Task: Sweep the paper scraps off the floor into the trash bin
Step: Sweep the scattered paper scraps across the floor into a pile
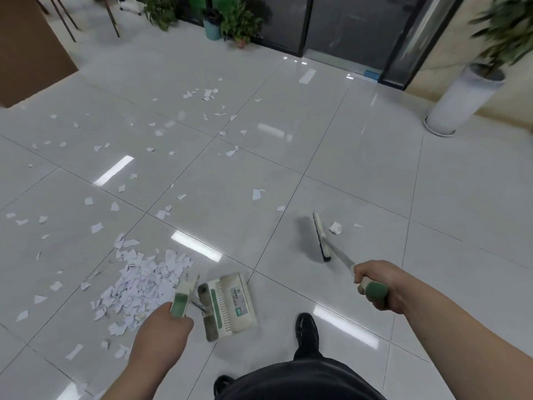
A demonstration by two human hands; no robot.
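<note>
White paper scraps lie scattered over the grey tiled floor, with a dense pile (141, 287) at the lower left and loose scraps (207, 95) farther back. My left hand (164, 330) grips the green-tipped handle of a cream dustpan (227, 306), which sits just right of the pile. My right hand (375, 287) holds the green grip of a broom whose head (320, 236) rests on the floor ahead. A crumpled scrap (335, 228) lies just right of the broom head. A teal bin (212, 26) with a dark liner stands far back among plants.
A tall white planter (458, 102) stands at the right. Potted plants (240, 23) and dark glass doors (346, 27) line the back. A brown panel (26, 50) is at upper left, with chair legs behind it. My black shoes (306, 330) are below.
</note>
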